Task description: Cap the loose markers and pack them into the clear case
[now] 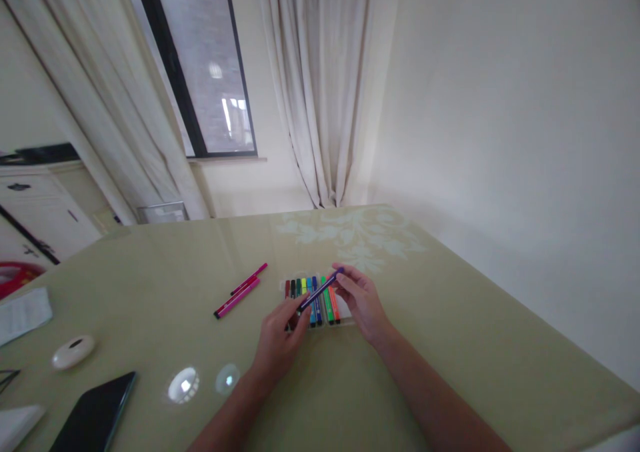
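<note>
A dark purple marker (323,288) is held slantwise between both hands, above a clear tray (349,323) of coloured markers. My left hand (281,335) grips its lower left end. At the upper right end, the fingers of my right hand (364,300) pinch the purple cap. Beneath it, several markers lie side by side in the tray, among them a green marker (328,307) and an orange marker (335,305); my left fingers hide part of the row. Two pink markers, a thicker one (239,297) and a thinner one (250,279), lie on the table left of the tray.
On the table (450,345) at left are a black tablet or phone (95,415), a white mouse-like object (73,353) and a pale folded cloth or packet (25,314). A wall (510,139) borders the table's right side. Curtains (325,92) hang beyond its far edge.
</note>
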Tool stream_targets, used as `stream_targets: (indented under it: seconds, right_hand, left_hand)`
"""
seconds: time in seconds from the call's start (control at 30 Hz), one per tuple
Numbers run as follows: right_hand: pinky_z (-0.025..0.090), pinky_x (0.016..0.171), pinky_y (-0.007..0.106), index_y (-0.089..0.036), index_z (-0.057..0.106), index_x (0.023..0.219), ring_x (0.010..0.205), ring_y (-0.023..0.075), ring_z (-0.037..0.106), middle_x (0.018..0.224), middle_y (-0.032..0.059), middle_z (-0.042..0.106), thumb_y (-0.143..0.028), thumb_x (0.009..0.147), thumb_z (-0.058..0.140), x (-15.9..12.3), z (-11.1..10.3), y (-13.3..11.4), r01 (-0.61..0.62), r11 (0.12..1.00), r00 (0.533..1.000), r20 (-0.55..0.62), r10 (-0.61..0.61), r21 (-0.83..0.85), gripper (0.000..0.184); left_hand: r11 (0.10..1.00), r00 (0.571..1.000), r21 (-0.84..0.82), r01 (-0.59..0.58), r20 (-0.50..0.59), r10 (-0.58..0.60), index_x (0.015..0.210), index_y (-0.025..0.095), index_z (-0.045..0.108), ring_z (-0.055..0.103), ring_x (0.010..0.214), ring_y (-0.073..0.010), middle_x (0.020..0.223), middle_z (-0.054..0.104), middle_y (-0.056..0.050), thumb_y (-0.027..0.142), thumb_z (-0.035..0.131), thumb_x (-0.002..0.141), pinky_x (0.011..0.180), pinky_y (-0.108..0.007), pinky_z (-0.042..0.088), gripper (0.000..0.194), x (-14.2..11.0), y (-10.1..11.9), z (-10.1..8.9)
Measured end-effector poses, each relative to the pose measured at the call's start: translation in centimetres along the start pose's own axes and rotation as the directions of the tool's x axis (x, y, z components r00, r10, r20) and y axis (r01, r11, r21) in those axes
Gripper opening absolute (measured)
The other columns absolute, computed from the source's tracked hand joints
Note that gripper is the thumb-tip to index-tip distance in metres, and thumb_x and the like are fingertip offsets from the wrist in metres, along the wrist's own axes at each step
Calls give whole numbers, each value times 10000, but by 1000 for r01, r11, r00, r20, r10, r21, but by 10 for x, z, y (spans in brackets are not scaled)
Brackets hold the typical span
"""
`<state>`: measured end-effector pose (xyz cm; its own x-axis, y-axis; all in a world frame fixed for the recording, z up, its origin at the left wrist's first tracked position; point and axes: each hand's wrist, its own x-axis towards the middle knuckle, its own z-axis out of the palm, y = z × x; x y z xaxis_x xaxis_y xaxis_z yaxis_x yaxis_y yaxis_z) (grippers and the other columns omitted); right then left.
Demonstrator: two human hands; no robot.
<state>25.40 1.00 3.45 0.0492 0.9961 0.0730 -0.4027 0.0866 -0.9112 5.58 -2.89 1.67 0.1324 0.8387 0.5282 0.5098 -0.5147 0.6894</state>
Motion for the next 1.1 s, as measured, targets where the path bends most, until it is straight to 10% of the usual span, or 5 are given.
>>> stream_targets:
  seconds: [0.5, 0.7, 1.1]
  right_hand:
    - [548, 726, 315, -185, 765, 1103, 824, 219, 726, 914, 71, 789, -476, 737, 830, 11, -12, 0, 31, 977, 999, -14, -35, -210, 472]
    - [547, 660, 320, -171, 769, 880, 751, 242, 727, 791, 55, 771, -387, 753, 743, 26, -44, -6, 53, 801, 998, 19, -52, -596, 252]
    - [576, 751, 324, -168, 770, 1080, 779, 222, 750, 876, 82, 802, -175, 777, 734, 21, -40, 6, 71, 593, 994, 103, 20, -802, 305]
  left_hand:
    - [915, 960, 298, -274, 137, 243, 1400, 237, 618, 695, 973, -227, 1080, 749, -84, 282, 522, 1022, 875, -371, 577, 393, -7, -11, 15]
    - [866, 870, 312, -391, 432, 237, 1434, 286, 571, 591, 1298, -275, 1440, 631, -70, 302, 574, 995, 1075, -486, 497, 440, -9, -3, 20]
    - [846, 851, 364, -390, 493, 180, 1468, 290, 516, 557, 1293, -285, 1451, 604, -71, 309, 601, 988, 1078, -494, 461, 488, -9, 4, 20]
